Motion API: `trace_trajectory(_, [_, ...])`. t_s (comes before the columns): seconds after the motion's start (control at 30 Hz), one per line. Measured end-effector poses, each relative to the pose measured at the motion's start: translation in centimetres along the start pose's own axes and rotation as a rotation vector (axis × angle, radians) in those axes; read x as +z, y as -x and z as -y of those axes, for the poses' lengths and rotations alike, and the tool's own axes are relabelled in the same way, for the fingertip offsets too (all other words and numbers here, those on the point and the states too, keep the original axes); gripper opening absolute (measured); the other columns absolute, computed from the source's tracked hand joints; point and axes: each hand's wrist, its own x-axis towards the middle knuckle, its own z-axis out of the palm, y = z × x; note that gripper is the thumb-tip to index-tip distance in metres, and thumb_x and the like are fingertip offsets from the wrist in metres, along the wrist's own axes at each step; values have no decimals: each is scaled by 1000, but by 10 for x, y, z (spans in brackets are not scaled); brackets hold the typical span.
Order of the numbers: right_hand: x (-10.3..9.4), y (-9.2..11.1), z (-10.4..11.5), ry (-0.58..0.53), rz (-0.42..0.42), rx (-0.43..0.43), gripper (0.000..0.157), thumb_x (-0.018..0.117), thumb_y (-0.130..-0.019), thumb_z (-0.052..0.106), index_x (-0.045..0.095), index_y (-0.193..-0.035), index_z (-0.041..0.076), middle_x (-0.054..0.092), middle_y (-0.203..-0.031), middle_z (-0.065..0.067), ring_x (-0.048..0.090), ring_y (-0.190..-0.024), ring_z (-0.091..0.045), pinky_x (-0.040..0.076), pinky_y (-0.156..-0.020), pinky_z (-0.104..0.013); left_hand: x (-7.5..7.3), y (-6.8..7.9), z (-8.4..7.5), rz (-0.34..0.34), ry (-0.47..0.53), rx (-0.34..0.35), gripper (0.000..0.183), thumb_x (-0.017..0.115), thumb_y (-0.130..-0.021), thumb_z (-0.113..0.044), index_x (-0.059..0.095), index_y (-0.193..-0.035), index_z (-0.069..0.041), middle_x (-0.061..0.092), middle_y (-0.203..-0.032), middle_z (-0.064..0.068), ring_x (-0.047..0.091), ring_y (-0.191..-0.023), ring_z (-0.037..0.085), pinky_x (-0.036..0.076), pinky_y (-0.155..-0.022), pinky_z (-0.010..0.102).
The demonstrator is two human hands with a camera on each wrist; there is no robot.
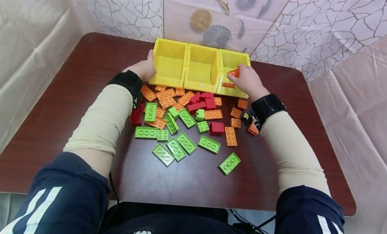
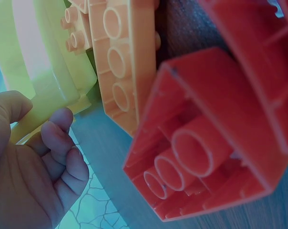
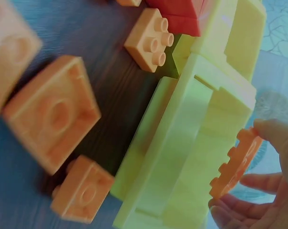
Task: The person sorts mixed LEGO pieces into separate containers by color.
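My right hand (image 1: pixel 248 82) pinches an orange toy brick (image 3: pixel 237 162) between thumb and fingers, over the right compartment of the yellow three-part bin (image 1: pixel 202 52). Another orange brick (image 1: pixel 228 85) lies on that compartment's floor. At the bin's left end is my left hand (image 1: pixel 142 69), thumb pointing up beside the end wall and fingers loosely curled against it. No brick shows in the left hand (image 2: pixel 39 167). Close to the left wrist lie a red brick (image 2: pixel 206 143) and an orange brick (image 2: pixel 120 62).
Loose green (image 1: pixel 163 154), orange (image 1: pixel 213 114) and red bricks (image 1: pixel 216 128) are spread on the brown table (image 1: pixel 181 183) before the bin. Several small orange bricks (image 1: pixel 235 113) lie near the right wrist. A patterned cloth wall (image 1: pixel 127 15) stands behind the table.
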Motion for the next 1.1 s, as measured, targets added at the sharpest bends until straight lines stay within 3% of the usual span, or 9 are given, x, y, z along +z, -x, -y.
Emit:
trace_trajectory(0.2, [5, -18, 8, -8, 30, 96, 72, 35, -95, 49, 19, -146, 0, 27, -139, -29, 39, -116, -38, 35, -93, -47, 3, -3, 1, -12, 37, 8, 79, 34, -101, -21, -37, -136, -31, 48, -107, 12, 56, -90, 23, 43, -76, 29])
trace_trajectory(0.4, [14, -26, 11, 18, 68, 127, 72, 34, -97, 45, 15, -146, -4, 15, -145, -30, 31, -126, -41, 31, -100, -48, 3, -1, 1, -18, 22, 14, 78, 32, -102, -23, -37, -137, -27, 50, -104, 13, 56, -88, 24, 42, -74, 29])
trace_trajectory(0.53, [18, -27, 11, 48, 71, 146, 67, 36, -97, 43, 21, -143, -5, 23, -142, -29, 37, -121, -41, 34, -97, -51, 4, 1, 1, -23, 20, 11, 80, 35, -101, -22, -35, -138, -28, 48, -105, 12, 55, -89, 24, 42, -75, 28])
trace_trajectory(0.77, [25, -33, 14, 67, 71, 182, 65, 35, -97, 42, 21, -144, -2, 29, -140, -27, 41, -118, -40, 38, -92, -50, 3, 0, 0, -39, -26, 19, 80, 35, -101, -20, -37, -137, -27, 48, -103, 13, 54, -87, 25, 41, -73, 28])
trace_trajectory(0.87, [28, -36, 13, 74, 60, 188, 60, 36, -97, 41, 31, -140, -1, 38, -134, -25, 46, -110, -37, 41, -86, -47, 4, 0, 1, -40, 6, 14, 80, 34, -101, -20, -36, -137, -28, 49, -103, 13, 55, -86, 24, 41, -72, 29])
trace_trajectory(1.0, [34, -41, 12, 78, 50, 177, 46, 38, -95, 37, 51, -120, 1, 50, -114, -20, 51, -92, -31, 41, -70, -41, 4, 1, 2, -47, -4, 24, 79, 34, -101, -19, -36, -137, -27, 50, -101, 14, 54, -84, 25, 41, -70, 29])
trace_trajectory(1.1, [38, -43, 11, 86, 55, 162, 40, 37, -95, 34, 53, -112, 2, 51, -109, -18, 50, -90, -30, 40, -68, -41, 4, 1, 2, -50, -15, 27, 80, 35, -101, -20, -36, -137, -27, 48, -101, 13, 53, -85, 25, 40, -72, 29])
